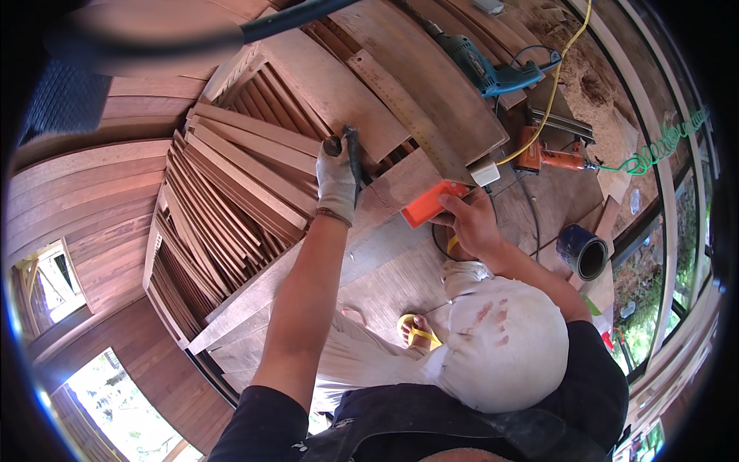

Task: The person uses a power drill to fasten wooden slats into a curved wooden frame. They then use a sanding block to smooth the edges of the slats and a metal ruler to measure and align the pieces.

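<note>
My left hand [339,173], in a pale work glove with dark fingers, is closed at the edge of a wide wooden board [331,77]. Whatever lies inside its curled fingers is hard to make out. To the right, my bare right hand [473,219] grips an orange flat-sided piece [431,204], thumb on top. That orange piece rests against the end of a wooden plank [396,181]; its exact kind is unclear. Along another board runs a long strip with ruler-like marks [404,112]. Close to my right hand sits a white block [485,173] at the end of a yellow cord.
Many thin wooden slats [223,200] fill the left side. A teal power drill [489,69] lies at the upper right, above an orange nail gun [550,158] with a green coiled hose [662,146]. A dark blue can [583,252] lies on its side near my right elbow.
</note>
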Demonstrator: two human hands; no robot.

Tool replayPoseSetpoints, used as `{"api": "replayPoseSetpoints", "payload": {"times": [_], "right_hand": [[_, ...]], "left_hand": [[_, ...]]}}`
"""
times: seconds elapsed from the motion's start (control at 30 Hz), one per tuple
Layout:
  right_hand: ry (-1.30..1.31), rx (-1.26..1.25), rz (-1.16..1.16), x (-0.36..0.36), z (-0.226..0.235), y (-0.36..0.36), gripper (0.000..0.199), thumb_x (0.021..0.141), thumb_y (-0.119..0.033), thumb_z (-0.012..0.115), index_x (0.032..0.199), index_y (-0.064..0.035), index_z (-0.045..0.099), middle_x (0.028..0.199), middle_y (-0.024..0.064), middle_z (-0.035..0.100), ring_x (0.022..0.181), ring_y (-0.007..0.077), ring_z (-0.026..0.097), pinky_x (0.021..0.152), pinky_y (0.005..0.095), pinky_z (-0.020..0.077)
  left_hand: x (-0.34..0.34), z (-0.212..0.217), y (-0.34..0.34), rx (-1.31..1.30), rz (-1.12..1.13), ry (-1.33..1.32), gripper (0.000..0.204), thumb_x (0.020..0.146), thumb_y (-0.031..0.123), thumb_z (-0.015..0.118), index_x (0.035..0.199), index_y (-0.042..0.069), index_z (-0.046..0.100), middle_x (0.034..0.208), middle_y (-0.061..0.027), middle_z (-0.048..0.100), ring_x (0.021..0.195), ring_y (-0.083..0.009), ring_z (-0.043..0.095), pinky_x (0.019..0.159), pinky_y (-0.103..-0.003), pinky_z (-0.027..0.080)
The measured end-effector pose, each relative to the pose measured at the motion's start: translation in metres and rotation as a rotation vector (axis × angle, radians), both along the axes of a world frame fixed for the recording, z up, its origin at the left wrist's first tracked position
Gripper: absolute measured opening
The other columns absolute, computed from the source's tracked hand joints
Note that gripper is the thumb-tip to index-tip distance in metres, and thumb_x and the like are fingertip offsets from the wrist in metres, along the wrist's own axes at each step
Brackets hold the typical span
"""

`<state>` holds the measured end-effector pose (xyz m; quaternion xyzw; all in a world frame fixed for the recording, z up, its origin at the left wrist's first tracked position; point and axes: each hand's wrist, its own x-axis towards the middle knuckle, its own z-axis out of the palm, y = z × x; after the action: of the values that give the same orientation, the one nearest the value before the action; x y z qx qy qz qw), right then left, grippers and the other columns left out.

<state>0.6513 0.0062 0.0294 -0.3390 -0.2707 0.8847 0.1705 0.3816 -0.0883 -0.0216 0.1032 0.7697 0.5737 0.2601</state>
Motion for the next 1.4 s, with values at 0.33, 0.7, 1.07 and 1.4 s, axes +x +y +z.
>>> {"api": "replayPoseSetpoints", "payload": {"times": [0.33, 0.7, 1.07, 1.4], "right_hand": [[0.006, 0.017, 0.036, 0.000, -0.004, 0.000, 0.029, 0.098, -0.006, 0.062, 0.126, -0.0013, 0.057, 0.116, 0.0103, 0.068, 0.103, 0.0221, 0.072, 0.086, 0.0382, 0.0636], [0.066, 0.003, 0.024, 0.005, -0.014, 0.000, 0.028, 0.098, -0.006, 0.062, 0.126, -0.0021, 0.059, 0.114, 0.0088, 0.070, 0.100, 0.0200, 0.072, 0.083, 0.0355, 0.0640], [0.054, 0.038, 0.000, -0.003, 0.004, 0.001, 0.027, 0.097, -0.005, 0.063, 0.123, 0.0003, 0.060, 0.112, 0.0100, 0.070, 0.097, 0.0198, 0.073, 0.080, 0.0345, 0.0644], [0.024, 0.024, -0.027, 0.006, 0.006, -0.001, 0.025, 0.097, -0.004, 0.062, 0.122, -0.0002, 0.059, 0.112, 0.0118, 0.070, 0.097, 0.0231, 0.073, 0.083, 0.0395, 0.0645]], "left_hand": [[0.005, 0.011, 0.002, -0.092, 0.010, 0.047, 0.022, 0.100, 0.023, 0.067, 0.105, 0.002, 0.063, 0.087, -0.0050, 0.067, 0.074, -0.0159, 0.063, 0.064, -0.033, 0.052], [0.022, 0.045, 0.015, 0.010, 0.010, -0.029, 0.017, 0.102, 0.020, 0.064, 0.104, 0.003, 0.064, 0.087, 0.0008, 0.063, 0.073, -0.0106, 0.058, 0.063, -0.029, 0.050], [0.025, 0.051, 0.016, 0.083, 0.109, -0.284, 0.019, 0.101, 0.021, 0.066, 0.099, 0.002, 0.064, 0.084, -0.0011, 0.064, 0.070, -0.0110, 0.058, 0.060, -0.030, 0.050], [0.011, 0.016, 0.007, -0.067, 0.037, 0.041, 0.025, 0.098, 0.024, 0.070, 0.099, 0.000, 0.064, 0.083, -0.0039, 0.064, 0.072, -0.0137, 0.058, 0.065, -0.032, 0.049]]}}
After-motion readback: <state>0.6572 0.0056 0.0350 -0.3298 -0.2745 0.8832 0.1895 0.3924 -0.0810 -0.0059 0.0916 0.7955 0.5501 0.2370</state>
